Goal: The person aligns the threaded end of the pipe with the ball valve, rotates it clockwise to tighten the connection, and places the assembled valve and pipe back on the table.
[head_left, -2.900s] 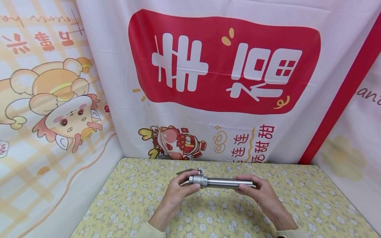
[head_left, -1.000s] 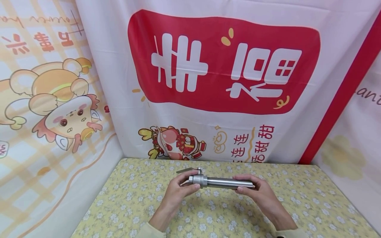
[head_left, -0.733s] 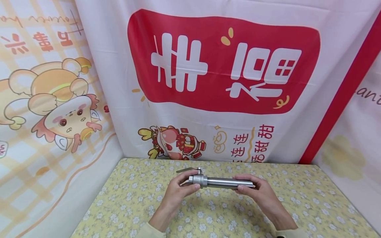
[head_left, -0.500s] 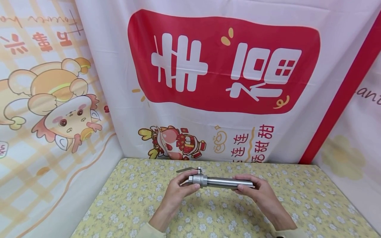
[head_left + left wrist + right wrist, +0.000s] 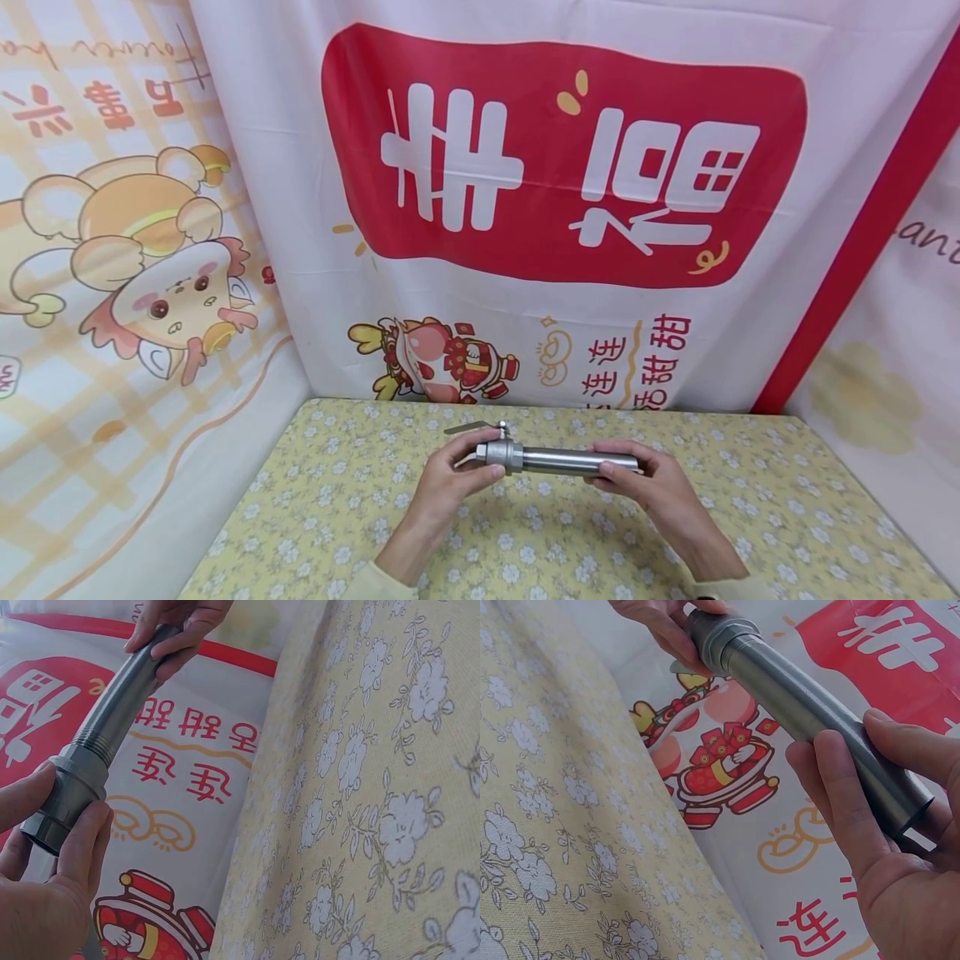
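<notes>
In the head view my left hand (image 5: 442, 483) grips a metal ball valve (image 5: 497, 454), thumb on the near side and fingers behind. Its flat lever handle (image 5: 463, 429) sticks out to the left above my fingers. A smooth steel pipe (image 5: 561, 460) extends rightward from the valve, its threaded end (image 5: 94, 742) inside the valve's hexagonal collar, with several threads showing outside. My right hand (image 5: 662, 482) holds the pipe near its far end, thumb in front and fingers around the back. In the right wrist view the pipe's open end (image 5: 913, 817) shows between my fingers.
Below the hands lies a table with a yellow floral cloth (image 5: 525, 542). A white curtain (image 5: 292, 208) with a red printed panel hangs behind it. Patterned cloth walls (image 5: 255, 400) stand at the left and right sides.
My right thumb and fingers have shifted slightly on the pipe. The left hand keeps its hold on the valve, and valve and pipe stay in nearly the same place.
</notes>
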Demonstrator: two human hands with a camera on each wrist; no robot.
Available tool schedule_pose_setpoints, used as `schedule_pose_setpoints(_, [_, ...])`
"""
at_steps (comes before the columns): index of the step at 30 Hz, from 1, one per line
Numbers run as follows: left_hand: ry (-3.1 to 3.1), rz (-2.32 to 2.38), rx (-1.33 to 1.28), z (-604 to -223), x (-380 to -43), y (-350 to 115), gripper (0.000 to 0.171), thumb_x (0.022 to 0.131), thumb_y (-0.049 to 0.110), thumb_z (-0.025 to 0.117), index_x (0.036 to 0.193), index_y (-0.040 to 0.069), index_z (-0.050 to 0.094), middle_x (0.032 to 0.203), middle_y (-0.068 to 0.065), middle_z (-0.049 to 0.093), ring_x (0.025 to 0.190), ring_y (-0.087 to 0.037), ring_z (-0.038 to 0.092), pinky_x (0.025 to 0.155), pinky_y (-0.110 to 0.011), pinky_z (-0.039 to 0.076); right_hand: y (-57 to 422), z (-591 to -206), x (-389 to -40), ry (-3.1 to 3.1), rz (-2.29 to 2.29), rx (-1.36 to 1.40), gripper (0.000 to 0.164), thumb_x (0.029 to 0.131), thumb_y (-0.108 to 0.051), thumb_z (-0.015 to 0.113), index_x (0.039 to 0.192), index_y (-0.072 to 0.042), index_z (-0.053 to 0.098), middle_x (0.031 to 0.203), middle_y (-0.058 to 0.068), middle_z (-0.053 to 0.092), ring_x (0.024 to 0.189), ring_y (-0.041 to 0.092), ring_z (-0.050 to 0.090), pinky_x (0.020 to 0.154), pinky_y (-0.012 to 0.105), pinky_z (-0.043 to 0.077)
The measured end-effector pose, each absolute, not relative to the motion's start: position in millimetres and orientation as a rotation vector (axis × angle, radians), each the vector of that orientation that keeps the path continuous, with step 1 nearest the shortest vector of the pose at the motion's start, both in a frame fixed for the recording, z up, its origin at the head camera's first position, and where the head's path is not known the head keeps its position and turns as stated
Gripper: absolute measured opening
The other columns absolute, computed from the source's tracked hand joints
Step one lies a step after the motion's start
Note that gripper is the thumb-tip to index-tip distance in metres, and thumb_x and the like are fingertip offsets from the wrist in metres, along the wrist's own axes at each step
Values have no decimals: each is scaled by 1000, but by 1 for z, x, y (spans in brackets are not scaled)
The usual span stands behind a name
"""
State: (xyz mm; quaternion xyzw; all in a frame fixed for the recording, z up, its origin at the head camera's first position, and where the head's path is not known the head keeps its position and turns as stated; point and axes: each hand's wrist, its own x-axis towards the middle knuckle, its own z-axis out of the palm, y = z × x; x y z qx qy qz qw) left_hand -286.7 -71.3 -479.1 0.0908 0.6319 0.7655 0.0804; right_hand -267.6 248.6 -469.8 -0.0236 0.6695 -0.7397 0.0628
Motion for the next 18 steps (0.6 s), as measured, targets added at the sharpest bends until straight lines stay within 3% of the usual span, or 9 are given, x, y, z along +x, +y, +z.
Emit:
schedule_pose_setpoints(10, [1893, 2298, 282, -482, -288, -71, 55, 91, 10, 89, 142, 6, 71, 152, -18, 59, 119, -24, 73, 97, -30, 64, 251, -470, -268, 2004, -2225, -103, 39, 103, -15, 77, 139, -2, 71, 126, 8, 73, 109, 28, 81, 102, 38, 63])
schedule_pose_setpoints(18, [1895, 2301, 298, -485, -289, -70, 55, 90, 9, 89, 142, 5, 71, 148, -17, 61, 119, -24, 73, 97, -31, 64, 247, -469, -271, 2047, -2228, 81, 38, 103, -18, 78, 136, -1, 73, 125, 10, 72, 105, 25, 81, 99, 36, 65])
